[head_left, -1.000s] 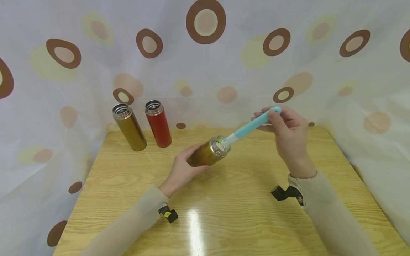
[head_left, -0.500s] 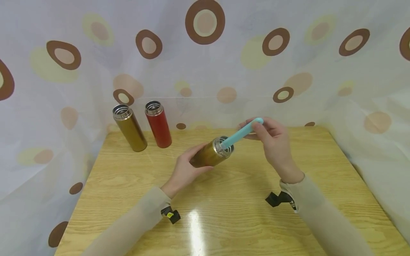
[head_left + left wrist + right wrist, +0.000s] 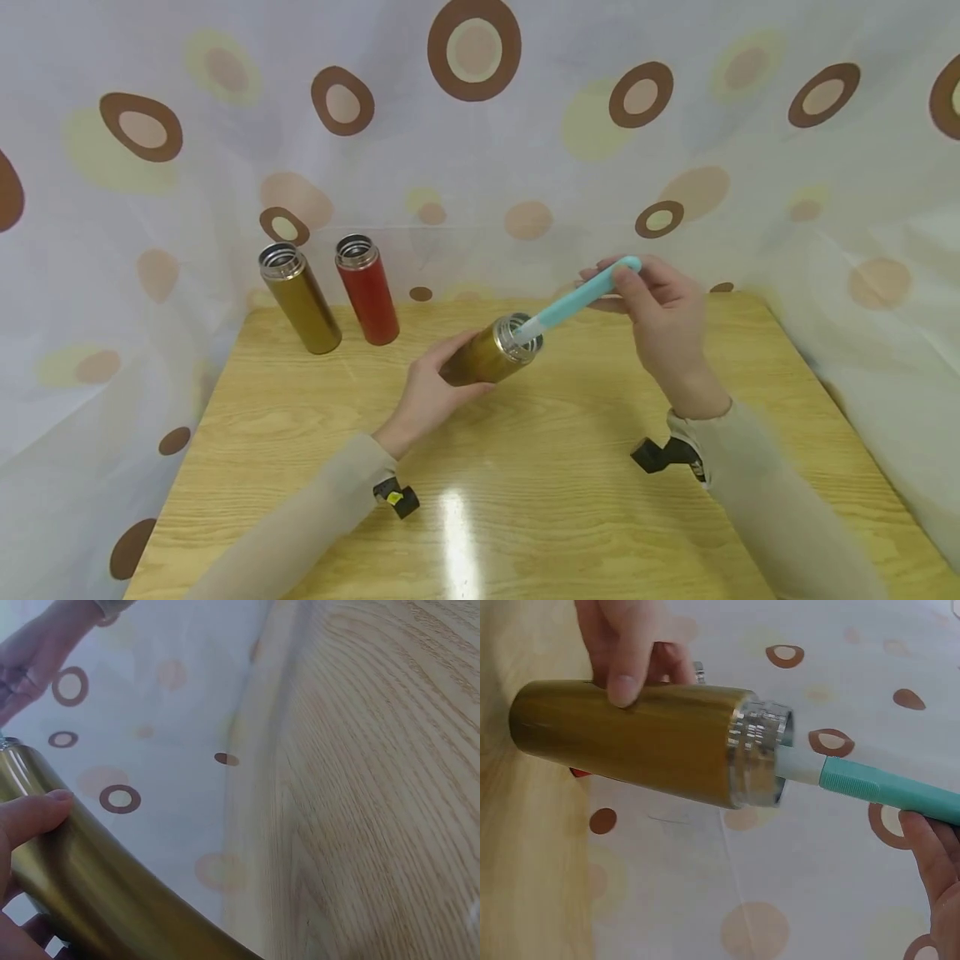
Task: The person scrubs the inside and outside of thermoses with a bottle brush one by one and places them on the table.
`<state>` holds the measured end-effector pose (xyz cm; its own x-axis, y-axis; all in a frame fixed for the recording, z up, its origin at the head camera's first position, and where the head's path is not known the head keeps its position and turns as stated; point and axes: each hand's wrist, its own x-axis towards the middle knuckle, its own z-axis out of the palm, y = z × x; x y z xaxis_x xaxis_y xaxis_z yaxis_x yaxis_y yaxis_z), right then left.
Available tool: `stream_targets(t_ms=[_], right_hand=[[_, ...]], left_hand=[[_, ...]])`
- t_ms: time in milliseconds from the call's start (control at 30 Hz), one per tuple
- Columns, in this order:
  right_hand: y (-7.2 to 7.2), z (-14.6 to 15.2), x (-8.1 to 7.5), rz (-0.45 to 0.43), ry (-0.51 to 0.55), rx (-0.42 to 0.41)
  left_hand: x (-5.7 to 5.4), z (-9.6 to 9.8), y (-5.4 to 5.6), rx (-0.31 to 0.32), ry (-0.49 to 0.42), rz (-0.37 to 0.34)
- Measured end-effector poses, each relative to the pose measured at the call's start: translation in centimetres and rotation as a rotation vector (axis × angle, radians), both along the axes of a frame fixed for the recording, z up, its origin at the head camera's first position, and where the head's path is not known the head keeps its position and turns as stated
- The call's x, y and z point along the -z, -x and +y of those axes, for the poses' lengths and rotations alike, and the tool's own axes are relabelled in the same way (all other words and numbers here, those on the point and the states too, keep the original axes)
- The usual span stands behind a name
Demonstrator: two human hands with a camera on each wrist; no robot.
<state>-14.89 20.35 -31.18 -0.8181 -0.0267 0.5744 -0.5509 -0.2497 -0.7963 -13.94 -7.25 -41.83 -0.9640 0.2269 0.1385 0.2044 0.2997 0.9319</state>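
Note:
A gold thermos flask [image 3: 478,360] is tilted in the air over the table, its lidless steel mouth facing up and right. My left hand [image 3: 429,390] grips it around the body near the base. In the right wrist view the thumb presses along the flask's side [image 3: 652,742]. My right hand [image 3: 667,329] pinches the end of a turquoise-handled bottle brush [image 3: 579,300] between thumb and fingers. The brush's white neck [image 3: 801,765] enters the flask mouth; its head is hidden inside. In the left wrist view the flask [image 3: 97,862] fills the lower left.
Another gold flask [image 3: 303,304] and a red flask [image 3: 369,296] stand upright and lidless at the table's back left. The wooden table [image 3: 540,500] ends at a patterned cloth [image 3: 480,158] behind and on both sides.
The brush slid deeper into the flask, then came partly back out, so its white neck shows again. My right hand moved down-left, then up-right. The left hand keeps its grip.

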Motion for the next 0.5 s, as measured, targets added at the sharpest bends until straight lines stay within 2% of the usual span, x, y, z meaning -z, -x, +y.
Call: stream_targets(t_ms=[133,267,433,500], right_hand=[[-0.2,-0.8,1.7,-0.015,-0.096,-0.02],[-0.5,-1.1,2.5,0.003,-0.105,-0.045],[-0.6,-0.4,1.4,0.008,-0.046,-0.038],[-0.7,0.1,0.7,0.012,0.014,-0.033]], left_hand=[[0.1,0.4,0.0,0.026,-0.001,0.019],[0.2,0.6,-0.2,0.044,-0.006,0.03],[0.4,0.4,-0.2,0.03,-0.008,0.03],[0.4,0.3,-0.2,0.022,0.001,0.028]])
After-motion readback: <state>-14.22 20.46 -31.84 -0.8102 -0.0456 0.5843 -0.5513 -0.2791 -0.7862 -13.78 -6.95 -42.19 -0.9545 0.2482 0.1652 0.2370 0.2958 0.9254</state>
